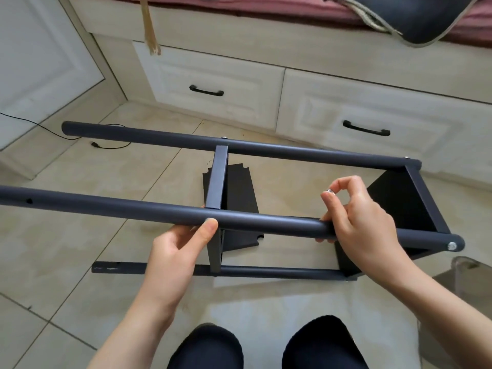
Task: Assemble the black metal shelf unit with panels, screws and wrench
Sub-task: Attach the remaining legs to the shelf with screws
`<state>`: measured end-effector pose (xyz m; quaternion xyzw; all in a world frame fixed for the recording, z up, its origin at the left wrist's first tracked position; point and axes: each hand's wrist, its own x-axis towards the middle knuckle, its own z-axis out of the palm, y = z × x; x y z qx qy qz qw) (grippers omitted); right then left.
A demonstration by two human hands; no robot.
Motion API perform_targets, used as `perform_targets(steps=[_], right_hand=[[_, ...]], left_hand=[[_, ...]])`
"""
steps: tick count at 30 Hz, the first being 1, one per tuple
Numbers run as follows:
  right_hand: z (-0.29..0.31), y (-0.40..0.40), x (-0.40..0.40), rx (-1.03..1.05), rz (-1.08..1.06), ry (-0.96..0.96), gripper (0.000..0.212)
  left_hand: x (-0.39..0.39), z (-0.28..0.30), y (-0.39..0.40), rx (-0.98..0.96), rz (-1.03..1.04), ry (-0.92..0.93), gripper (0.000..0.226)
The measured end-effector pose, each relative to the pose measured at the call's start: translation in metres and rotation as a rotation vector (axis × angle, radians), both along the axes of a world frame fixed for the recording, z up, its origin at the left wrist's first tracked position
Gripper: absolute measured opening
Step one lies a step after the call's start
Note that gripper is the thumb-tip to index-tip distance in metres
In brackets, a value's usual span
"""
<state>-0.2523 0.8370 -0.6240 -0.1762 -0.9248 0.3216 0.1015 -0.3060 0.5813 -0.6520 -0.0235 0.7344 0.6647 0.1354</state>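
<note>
Frame (pixel 266 155) lies on its side on the tiled floor (pixel 66 235), partly built: round matte dark-grey metal tubes, flat black sheet panels between them.

Left to right:
- thin black cable (pixel 53 133) on the floor at far left, by the white cabinet door.
- near tube (pixel 106 207) runs across the view, smooth, with a small hole near its left end.
- far tube (pixel 159 138) roughly parallel behind it, capped end at left, small screw heads on top.
- low tube (pixel 266 271) rests on the floor, scuffed at its left end.
- mid panel (pixel 218 177) bridges near and far tubes, edge-on, folded rim; notched corners show below.
- left hand (pixel 175 251) grips the near tube from below, thumb pressed flat on the tube's front, just under the mid panel joint.
- right hand (pixel 359 217) rests on the same tube further right; thumb and forefinger pinch a small shiny screw (pixel 331 191) above the tube, other fingers curled over the tube.
- end panel (pixel 415 198) closes the frame at right, black, flat, angled.
- silver bolt head (pixel 451 245) sits in the near tube's right end.

White drawers (pixel 213 83) with black bar handles stand behind, beige tiles with grey grout under all.
</note>
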Motion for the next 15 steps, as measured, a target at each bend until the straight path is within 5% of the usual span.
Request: perform_targets(steps=[9, 13, 15], right_hand=[[-0.002, -0.006, 0.006, 0.036, 0.020, -0.041, 0.016], [-0.002, -0.007, 0.008, 0.049, 0.025, -0.049, 0.022], [-0.002, -0.006, 0.007, 0.055, 0.021, -0.046, 0.020]], left_hand=[[-0.003, 0.045, -0.018, -1.013, 0.135, 0.310, 0.058], [-0.019, 0.066, -0.019, -1.173, -0.026, 0.712, 0.057], [-0.034, 0.075, -0.018, -1.160, -0.225, 0.705, 0.056]])
